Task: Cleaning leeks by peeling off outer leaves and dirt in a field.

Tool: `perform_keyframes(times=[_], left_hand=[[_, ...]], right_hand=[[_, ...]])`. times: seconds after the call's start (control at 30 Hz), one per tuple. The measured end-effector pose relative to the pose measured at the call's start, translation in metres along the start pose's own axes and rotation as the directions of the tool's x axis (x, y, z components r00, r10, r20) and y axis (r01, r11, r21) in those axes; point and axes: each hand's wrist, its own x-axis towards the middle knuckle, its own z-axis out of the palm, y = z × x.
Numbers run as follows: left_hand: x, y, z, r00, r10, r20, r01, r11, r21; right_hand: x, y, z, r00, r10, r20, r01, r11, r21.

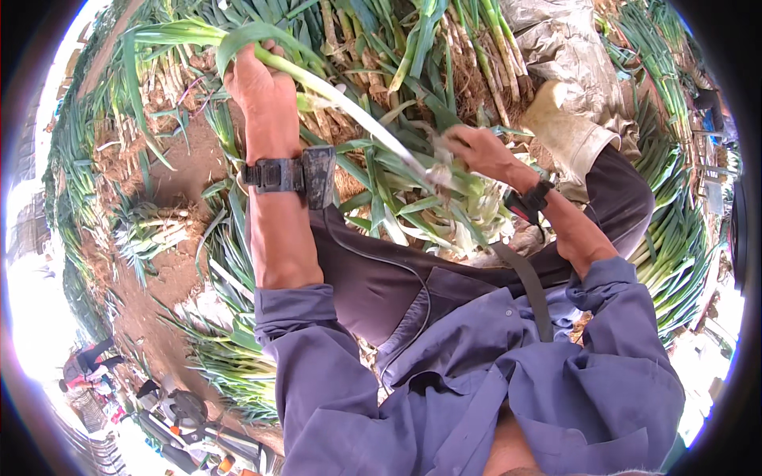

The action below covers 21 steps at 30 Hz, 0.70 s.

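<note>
Over our lap, our right hand has its fingers clamped on the pale lower shaft of a long green-and-white leek stalk, just above a heap of stripped pale green leaf trimmings. Farther out on the left, our left hand has its fingers closed around the leek's green top. We judge a firm, steady pull keeps the shaft from snapping. Beyond, piled green leeks cover the brown soil; the leek's root end is hidden.

Open-air farm plot at harvest
Bare brown soil; heaps of pulled green onions all around; bright daylight.
</note>
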Motion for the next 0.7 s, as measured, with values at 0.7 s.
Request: perform_keyframes(times=[0.7], left_hand=[[-0.034,-0.039,-0.003,0.866,-0.366,0.341,0.392,0.920,-0.010]], right_hand=[[0.053,-0.102,0.007,0.847,-0.510,-0.151,0.518,0.855,0.018]])
